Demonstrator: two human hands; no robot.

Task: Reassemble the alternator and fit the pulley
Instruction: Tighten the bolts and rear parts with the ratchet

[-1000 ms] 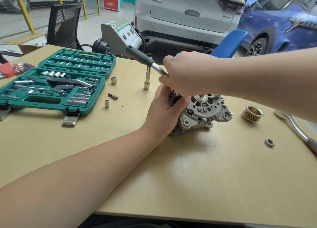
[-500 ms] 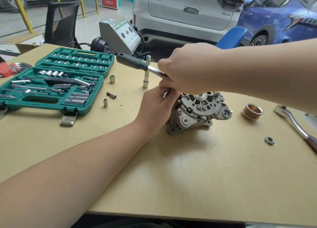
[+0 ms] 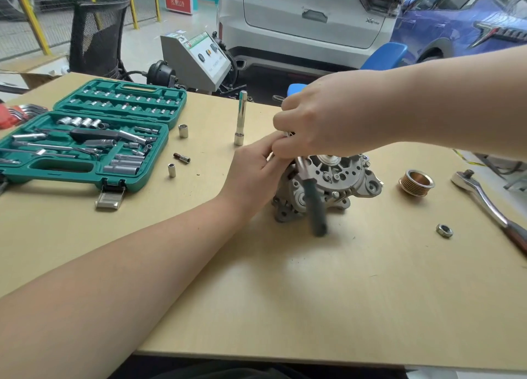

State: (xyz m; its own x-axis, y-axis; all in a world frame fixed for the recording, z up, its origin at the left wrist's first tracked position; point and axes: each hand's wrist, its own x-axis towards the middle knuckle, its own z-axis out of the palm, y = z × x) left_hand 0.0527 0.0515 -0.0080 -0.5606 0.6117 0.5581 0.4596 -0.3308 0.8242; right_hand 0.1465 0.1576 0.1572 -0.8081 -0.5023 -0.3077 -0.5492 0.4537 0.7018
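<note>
Ratchet handle (image 3: 315, 204) swung toward viewer; right hand (image 3: 319, 121) fingers grip ratchet head, left hand (image 3: 253, 167) grips alternator (image 3: 342, 179).

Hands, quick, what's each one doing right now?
Left hand: steadying the alternator; whether its fingers curl round it cannot be told.
Right hand: gripping the head end of the ratchet.

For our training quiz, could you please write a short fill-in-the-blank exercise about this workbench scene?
1. The grooved pulley lies on the table to the ____ of the alternator.
2. The socket set case is ____ in colour.
3. The loose nut lies ____ the camera than the pulley.
4. The right hand grips the ____.

Missing words: right; green; nearer; ratchet
</note>
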